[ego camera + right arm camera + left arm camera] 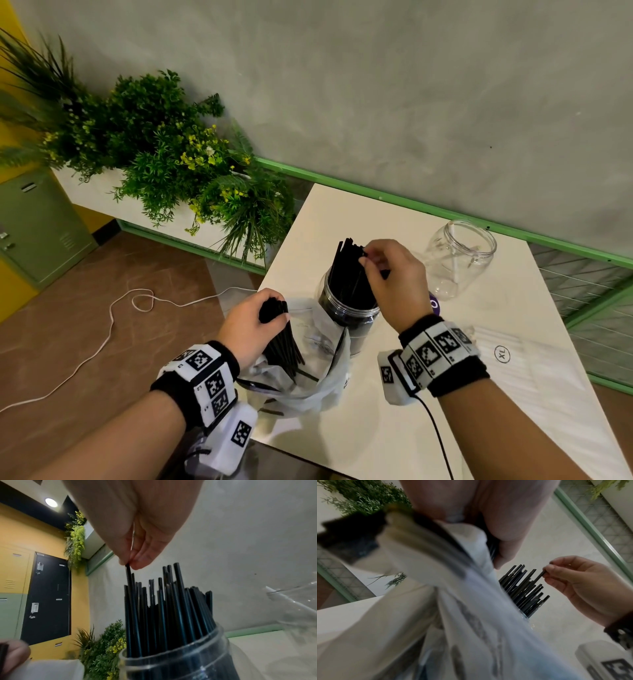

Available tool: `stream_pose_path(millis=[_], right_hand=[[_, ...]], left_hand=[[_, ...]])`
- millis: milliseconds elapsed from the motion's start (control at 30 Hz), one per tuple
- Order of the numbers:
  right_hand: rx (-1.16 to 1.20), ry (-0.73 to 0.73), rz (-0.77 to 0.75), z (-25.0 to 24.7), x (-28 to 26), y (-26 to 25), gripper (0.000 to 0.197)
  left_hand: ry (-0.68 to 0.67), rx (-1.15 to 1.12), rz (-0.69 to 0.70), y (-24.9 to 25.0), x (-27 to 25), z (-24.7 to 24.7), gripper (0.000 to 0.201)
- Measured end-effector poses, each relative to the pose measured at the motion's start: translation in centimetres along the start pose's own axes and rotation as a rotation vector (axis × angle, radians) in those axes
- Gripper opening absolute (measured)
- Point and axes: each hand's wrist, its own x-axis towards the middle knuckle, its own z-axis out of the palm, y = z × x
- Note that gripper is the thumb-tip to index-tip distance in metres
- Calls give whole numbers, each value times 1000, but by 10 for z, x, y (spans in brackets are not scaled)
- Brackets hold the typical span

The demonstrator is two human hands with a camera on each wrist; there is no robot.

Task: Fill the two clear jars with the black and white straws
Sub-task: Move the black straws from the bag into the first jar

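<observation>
Near jar [349,308] mouth crowded with upright black straws [349,274]; right hand [394,281] sits over their tips, closing the approach from above. Far jar [459,260] stands apart by the wall, mouth open. Left hand [250,325] and plastic bag [308,387] block the counter [376,445] front-left. Bare counter lies between the jars and along the near edge. Pack of white straws [507,356] occupies the right side.

- right hand [394,274]: centre of head view, fingertips pinched on one black straw [128,573], wrist up
- left hand [251,323]: lower left of centre, fist around straw bundle [274,310]
</observation>
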Motion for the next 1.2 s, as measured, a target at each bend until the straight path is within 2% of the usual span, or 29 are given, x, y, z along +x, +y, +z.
stream_pose_path(millis=[133, 200, 233, 300, 400, 500, 633, 667, 733, 800, 867, 1000, 1100, 1200], right_hand=[[-257, -90, -92, 6, 4, 14, 13], [-321, -49, -114, 5, -3, 23, 12], [-297, -3, -87, 3, -7, 27, 14], [-163, 53, 57, -2, -14, 32, 28], [-10, -69, 209, -4, -20, 34, 43], [-122, -262, 140, 3, -32, 26, 44], [-98, -159, 82, 11, -27, 17, 63], [-103, -161, 59, 12, -20, 15, 68], [-161, -260, 0, 18, -5, 14, 72], [-249, -356, -119, 26, 6, 16, 60], [-267, -359, -216, 32, 12, 19, 44], [-327, -368, -280, 38, 16, 22, 51], [-441, -433, -381, 44, 15, 28, 43], [-572, -452, -359, 41, 13, 28, 46]], left_hand=[[-5, -5, -5, 0, 0, 0, 12], [-9, -13, 0, 1, 0, 0, 12], [-9, -15, 3, 1, 0, -1, 13], [-6, -17, 3, 0, 0, -1, 13], [-4, -18, 5, 0, 1, -2, 15], [-9, -25, 3, 0, 2, -1, 17], [-15, -33, 4, 1, 3, -1, 14], [-17, -36, 6, 1, 3, -1, 14], [-18, -39, 8, 2, 3, -1, 14], [-19, -44, 5, 2, 3, -1, 13], [-21, -46, 1, 2, 3, 0, 14], [-20, -18, 8, 0, 4, -1, 16], [-20, -23, 4, 1, 4, -1, 17], [-21, -42, -4, 3, 3, -1, 16]])
